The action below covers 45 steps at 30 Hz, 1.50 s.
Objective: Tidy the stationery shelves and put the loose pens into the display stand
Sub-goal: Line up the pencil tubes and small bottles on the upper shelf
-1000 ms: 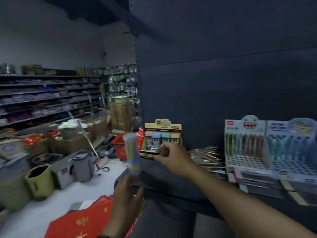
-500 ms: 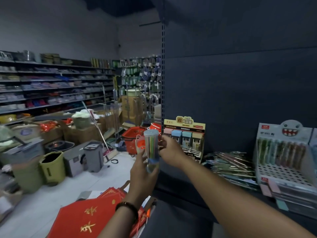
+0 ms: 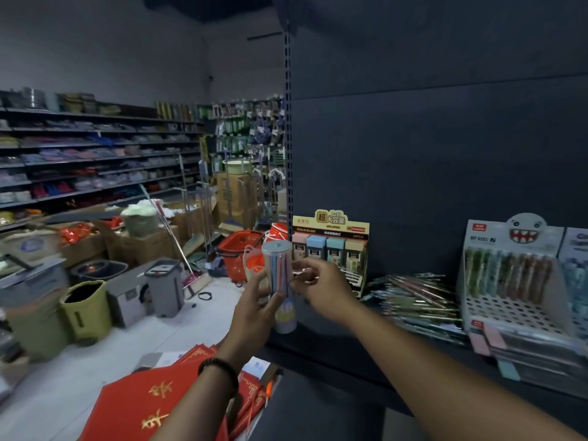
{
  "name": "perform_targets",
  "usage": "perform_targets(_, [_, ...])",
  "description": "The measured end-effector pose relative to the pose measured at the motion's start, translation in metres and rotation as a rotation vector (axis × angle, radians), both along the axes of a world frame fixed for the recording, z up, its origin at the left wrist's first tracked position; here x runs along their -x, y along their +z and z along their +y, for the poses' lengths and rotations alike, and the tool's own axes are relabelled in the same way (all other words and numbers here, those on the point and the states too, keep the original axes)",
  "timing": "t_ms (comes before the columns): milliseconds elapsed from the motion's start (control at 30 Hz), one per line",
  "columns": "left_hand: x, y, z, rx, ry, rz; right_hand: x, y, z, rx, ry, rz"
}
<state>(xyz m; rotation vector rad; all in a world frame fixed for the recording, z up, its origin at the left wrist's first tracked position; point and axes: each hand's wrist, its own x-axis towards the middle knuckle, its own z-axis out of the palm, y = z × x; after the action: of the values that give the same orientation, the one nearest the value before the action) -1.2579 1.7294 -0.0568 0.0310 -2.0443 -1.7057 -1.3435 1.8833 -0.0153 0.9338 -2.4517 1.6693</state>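
Item: 1 clear tube [image 3: 279,272], grey cap, coloured sticks inside, pale label at the base.
Position: upright, held before the left end of the shelf [image 3: 366,354], just in front of the yellow box [image 3: 331,243].
Left hand [image 3: 254,310]: wrapped round the tube's lower half.
Right hand [image 3: 321,291]: fingers curled at the tube's right side, apparently pinching it; blurred.
Shelf: dark; loose pens [image 3: 416,297] heaped between the yellow box and the display stand [image 3: 509,303].
Room: red basket [image 3: 238,249] and grey bin [image 3: 165,288] on a pale floor.
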Motion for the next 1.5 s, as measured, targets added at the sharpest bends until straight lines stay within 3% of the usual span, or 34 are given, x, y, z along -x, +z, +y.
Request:
perform_targets(167, [0.004,0.009,0.025,-0.104,-0.112,-0.005,-0.007,0.003,0.032,0.046,-0.031,0.039])
perform_targets(367, [0.018,0.036,0.085,-0.128,-0.262,0.064,-0.028,0.002,0.103,-0.046,-0.102,0.103])
perform_targets(733, [0.040,0.076,0.267,0.120,-0.513,0.100,-0.053,0.009,0.292,-0.063,-0.514,0.211])
perform_targets(1000, [0.048,0.081,0.427,0.157,-0.657,0.103,-0.078,0.000,0.439,-0.058,-0.777,0.233])
perform_targets(1233, [0.059,0.069,0.540,0.225,-0.703,0.057,-0.085,-0.017,0.536,-0.075,-0.915,0.234])
perform_targets(1500, [0.081,0.044,0.625,0.322,-0.574,0.022,-0.069,-0.041,0.604,-0.217,-1.000,0.205])
